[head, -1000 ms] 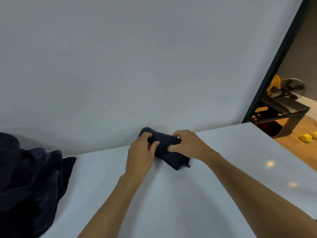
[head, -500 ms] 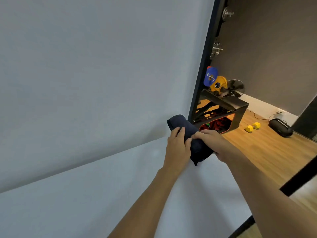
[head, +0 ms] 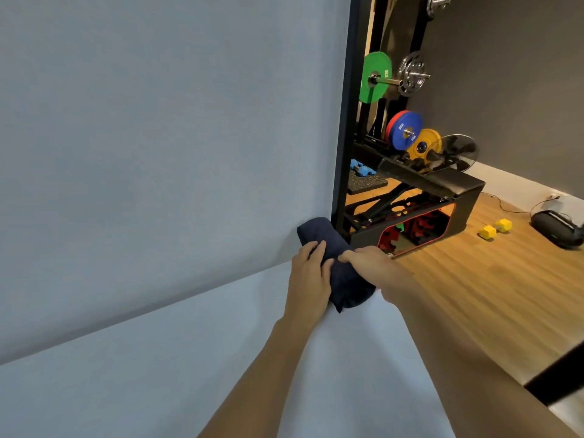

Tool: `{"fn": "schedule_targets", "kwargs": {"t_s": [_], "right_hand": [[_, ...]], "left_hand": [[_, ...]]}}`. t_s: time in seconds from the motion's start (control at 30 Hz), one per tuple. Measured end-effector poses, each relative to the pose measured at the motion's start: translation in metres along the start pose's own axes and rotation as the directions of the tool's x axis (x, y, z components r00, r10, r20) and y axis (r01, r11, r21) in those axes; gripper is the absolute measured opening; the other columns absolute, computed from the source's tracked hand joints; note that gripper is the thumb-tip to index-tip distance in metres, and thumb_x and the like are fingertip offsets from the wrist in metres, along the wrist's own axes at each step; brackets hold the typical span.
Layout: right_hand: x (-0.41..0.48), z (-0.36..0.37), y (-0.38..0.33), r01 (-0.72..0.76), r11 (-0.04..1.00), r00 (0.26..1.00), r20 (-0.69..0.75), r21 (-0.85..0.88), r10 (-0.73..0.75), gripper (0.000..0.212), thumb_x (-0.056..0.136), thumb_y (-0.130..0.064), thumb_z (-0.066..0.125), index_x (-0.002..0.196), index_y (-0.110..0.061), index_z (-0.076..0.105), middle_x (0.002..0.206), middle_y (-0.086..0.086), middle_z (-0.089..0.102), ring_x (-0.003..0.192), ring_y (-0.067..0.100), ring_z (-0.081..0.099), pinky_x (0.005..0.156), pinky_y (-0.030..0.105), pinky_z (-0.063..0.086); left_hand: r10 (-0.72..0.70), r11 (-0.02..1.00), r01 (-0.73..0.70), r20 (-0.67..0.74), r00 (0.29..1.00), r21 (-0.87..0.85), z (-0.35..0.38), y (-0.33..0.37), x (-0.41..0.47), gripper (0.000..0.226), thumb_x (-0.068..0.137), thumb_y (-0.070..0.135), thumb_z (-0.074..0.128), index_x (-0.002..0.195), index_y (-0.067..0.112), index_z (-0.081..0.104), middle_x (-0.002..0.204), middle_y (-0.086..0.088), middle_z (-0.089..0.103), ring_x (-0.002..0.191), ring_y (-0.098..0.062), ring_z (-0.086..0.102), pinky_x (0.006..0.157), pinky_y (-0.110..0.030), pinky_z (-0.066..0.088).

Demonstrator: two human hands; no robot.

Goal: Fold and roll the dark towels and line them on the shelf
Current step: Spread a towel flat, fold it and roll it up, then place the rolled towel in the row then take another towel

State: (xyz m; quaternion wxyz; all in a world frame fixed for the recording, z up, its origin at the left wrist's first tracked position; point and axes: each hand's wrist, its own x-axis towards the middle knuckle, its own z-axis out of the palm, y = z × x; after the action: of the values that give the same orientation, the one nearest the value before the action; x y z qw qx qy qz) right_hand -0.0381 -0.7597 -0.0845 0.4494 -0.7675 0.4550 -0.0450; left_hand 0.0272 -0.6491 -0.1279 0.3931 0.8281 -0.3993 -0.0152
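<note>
A rolled dark navy towel (head: 343, 281) lies slantwise at the right end of the white shelf surface (head: 158, 374), its far end touching the corner by the black frame post (head: 346, 128). My left hand (head: 308, 276) grips the roll from the left side. My right hand (head: 366, 260) grips it from the right, fingers curled over the top. Both forearms reach in from the bottom of the view. The pile of unfolded dark towels is out of view.
A pale wall panel (head: 158, 137) backs the shelf. Right of the post stands a weight rack with green (head: 374, 77), blue (head: 406, 129) and yellow plates. Yellow dumbbells (head: 494, 229) and a black bag (head: 556, 227) lie on the wooden floor.
Both hands have carried the rolled towel from the middle of the shelf to its right end by the black post. The view has swung right, and the dark towel pile has left it.
</note>
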Motion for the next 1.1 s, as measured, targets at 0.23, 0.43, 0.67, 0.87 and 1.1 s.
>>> {"fn": "schedule_targets", "kwargs": {"t_s": [0.23,0.43,0.67,0.87,1.1], "right_hand": [[-0.011,-0.009,-0.007,0.226,0.928,0.961,-0.087,-0.296,-0.262,0.044,0.090,-0.038,0.060,0.124,-0.012,0.054,0.120,0.009,0.057,0.102,0.024,0.058,0.084,0.035,0.048],[-0.050,0.007,-0.036,0.364,0.854,0.830,-0.287,-0.371,-0.479,0.039,0.094,-0.035,0.054,0.130,-0.021,0.053,0.130,0.007,0.050,0.113,0.026,0.054,0.097,0.049,0.046],[-0.122,0.105,-0.096,0.666,0.725,0.725,-0.076,-0.175,-0.685,0.032,0.098,-0.021,0.047,0.128,-0.020,0.056,0.130,0.001,0.054,0.111,0.017,0.058,0.097,0.037,0.047],[-0.223,0.262,-0.166,0.830,0.558,0.523,0.334,0.010,-0.784,0.034,0.096,-0.023,0.048,0.130,-0.021,0.054,0.125,-0.001,0.058,0.111,0.016,0.057,0.095,0.033,0.046],[-0.360,0.411,-0.210,0.908,0.368,0.198,0.570,0.199,-0.797,0.039,0.092,-0.015,0.054,0.131,-0.022,0.053,0.124,0.001,0.058,0.107,0.018,0.059,0.091,0.033,0.049]], "left_hand": [[0.034,0.997,-0.037,0.035,0.999,0.072,-0.018,0.000,0.002,0.041,0.102,0.026,0.045,0.141,0.015,0.047,0.142,-0.003,0.049,0.127,-0.022,0.044,0.106,-0.031,0.036],[0.048,0.997,-0.052,-0.069,0.996,-0.052,-0.041,0.007,-0.008,0.032,0.099,0.025,0.050,0.128,0.017,0.061,0.131,-0.001,0.060,0.119,-0.020,0.052,0.103,-0.034,0.041],[-0.096,0.988,0.073,-0.174,0.980,-0.137,-0.148,-0.032,-0.075,0.030,0.093,0.008,0.052,0.119,0.017,0.062,0.125,0.000,0.062,0.114,-0.016,0.055,0.093,-0.027,0.046],[-0.336,0.910,0.410,-0.465,0.819,0.064,-0.298,-0.134,-0.197,0.037,0.094,0.011,0.055,0.130,0.019,0.060,0.130,0.000,0.059,0.117,-0.017,0.054,0.095,-0.024,0.041],[-0.393,0.600,0.737,-0.689,0.609,0.310,-0.429,-0.201,-0.355,0.033,0.088,0.027,0.063,0.120,0.024,0.064,0.113,0.001,0.061,0.106,-0.022,0.054,0.083,-0.040,0.052]]}}
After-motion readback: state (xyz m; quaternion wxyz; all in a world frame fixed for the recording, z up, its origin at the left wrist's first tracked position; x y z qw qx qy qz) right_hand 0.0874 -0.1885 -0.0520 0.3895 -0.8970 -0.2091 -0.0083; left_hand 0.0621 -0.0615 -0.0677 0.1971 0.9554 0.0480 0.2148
